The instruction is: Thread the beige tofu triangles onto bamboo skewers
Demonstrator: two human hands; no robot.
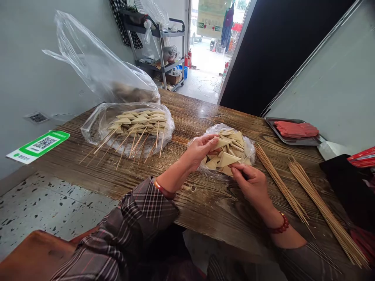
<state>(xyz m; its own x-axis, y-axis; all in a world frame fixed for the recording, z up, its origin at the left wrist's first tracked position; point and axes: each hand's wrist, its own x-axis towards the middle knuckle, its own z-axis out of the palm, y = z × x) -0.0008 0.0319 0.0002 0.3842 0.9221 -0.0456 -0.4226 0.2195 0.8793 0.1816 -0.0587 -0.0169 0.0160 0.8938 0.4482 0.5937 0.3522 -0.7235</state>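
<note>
My left hand (200, 150) is closed, thumb and fingers pinching a pale beige folded tofu-skin triangle (222, 143). My right hand (252, 182) is closed too, its fingertips on the lower corner of another tofu-skin triangle (227, 159). Whether a skewer is in these fingers I cannot make out. Both hands are over a pile of loose triangles (238, 137) lying on a clear plastic bag (249, 153). To the left, skewered tofu-skin triangles (141, 119) are stacked on another clear bag (170, 124), their bare stick ends (124, 145) pointing towards me.
Two bundles of bamboo skewers (279, 183) (325, 208) lie on the wooden table (187, 210) at right. Behind them is a black tray (288, 141) with a red-pink item. A tall plastic bag (99, 66) and a green QR card (39, 146) are at left; a shelf cart (164, 35) stands beyond.
</note>
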